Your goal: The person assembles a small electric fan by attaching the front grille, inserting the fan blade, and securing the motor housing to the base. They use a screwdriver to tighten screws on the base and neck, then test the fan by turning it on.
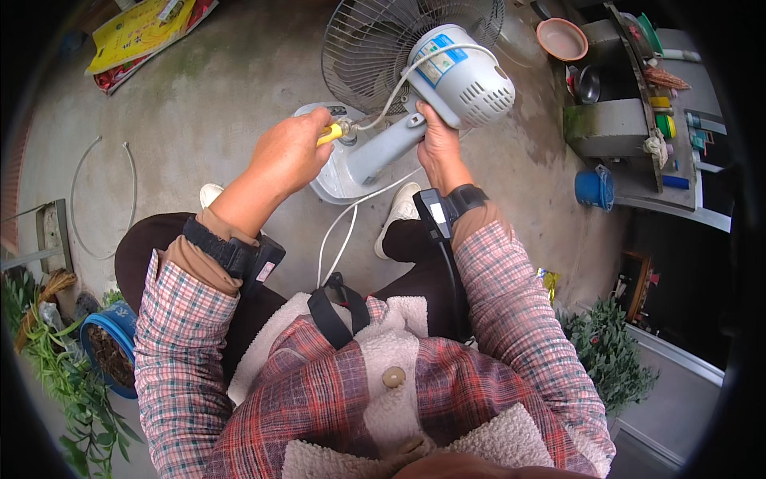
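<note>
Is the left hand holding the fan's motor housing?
No, the left hand grips a yellow-handled tool at the fan's base; the right hand is under the motor housing.

Left grip (289, 156) fisted; right grip (437, 144) clasped, arms outstretched.

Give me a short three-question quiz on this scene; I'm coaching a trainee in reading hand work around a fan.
1. True or false: the left hand holds a yellow-handled screwdriver at the pale grey plastic neck of the fan.
2. What does the right hand grip?
A. the wire grille
B. the fan's neck under the round white motor housing
C. the blue plastic bucket
3. Fill in: the white power cord runs down between the person's two ____.

Key: 1 true; 2 B; 3 shoes.
</note>
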`<state>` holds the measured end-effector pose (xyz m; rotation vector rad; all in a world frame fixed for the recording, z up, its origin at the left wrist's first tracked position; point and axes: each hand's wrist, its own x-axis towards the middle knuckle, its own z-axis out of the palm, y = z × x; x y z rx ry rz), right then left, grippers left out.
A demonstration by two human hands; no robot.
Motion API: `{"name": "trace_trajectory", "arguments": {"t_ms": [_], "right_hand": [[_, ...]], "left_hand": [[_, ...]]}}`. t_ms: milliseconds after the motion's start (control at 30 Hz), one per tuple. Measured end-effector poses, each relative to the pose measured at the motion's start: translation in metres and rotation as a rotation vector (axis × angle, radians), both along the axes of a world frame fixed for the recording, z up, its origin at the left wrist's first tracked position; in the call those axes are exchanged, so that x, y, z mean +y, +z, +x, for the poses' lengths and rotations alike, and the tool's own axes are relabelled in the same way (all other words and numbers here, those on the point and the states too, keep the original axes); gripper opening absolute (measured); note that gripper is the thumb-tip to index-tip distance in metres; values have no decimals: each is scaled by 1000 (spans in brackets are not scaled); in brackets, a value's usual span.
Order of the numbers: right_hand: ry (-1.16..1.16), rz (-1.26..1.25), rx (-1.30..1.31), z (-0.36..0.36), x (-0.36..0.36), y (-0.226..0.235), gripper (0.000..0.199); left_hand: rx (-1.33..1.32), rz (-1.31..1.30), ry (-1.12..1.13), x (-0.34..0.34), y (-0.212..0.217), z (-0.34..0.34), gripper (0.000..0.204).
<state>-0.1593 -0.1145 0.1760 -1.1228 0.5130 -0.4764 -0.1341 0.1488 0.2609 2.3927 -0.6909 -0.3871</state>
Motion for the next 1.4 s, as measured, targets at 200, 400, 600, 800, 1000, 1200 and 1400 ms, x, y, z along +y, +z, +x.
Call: {"name": "trace_trajectory", "arguments": {"t_ms": [200,400,600,800,1000,1200,1400], "right_hand": [[-51,-203,74,-16,17,-50,51],[48,-294,111,-18,24,-85,68],[27,-367,135,-19,28,-105,63],[115,-489,204,-34,37,-124,62],[255,-1114,209,-55,36,-153,47],[367,-1194,303,-65,26,-144,47],[583,-623,512,-103,5,-103,38]], "left_hand": [[182,79,58,7,-41,-5,31],[266,60,63,9,-69,-1,31],[338,24,32,2,-87,-2,29],[343,154,15,-2,-88,-2,27],[136,460,-244,9,-67,0,19],[-32,389,-285,38,0,12,20],[-117,161,-205,72,52,12,21]]}}
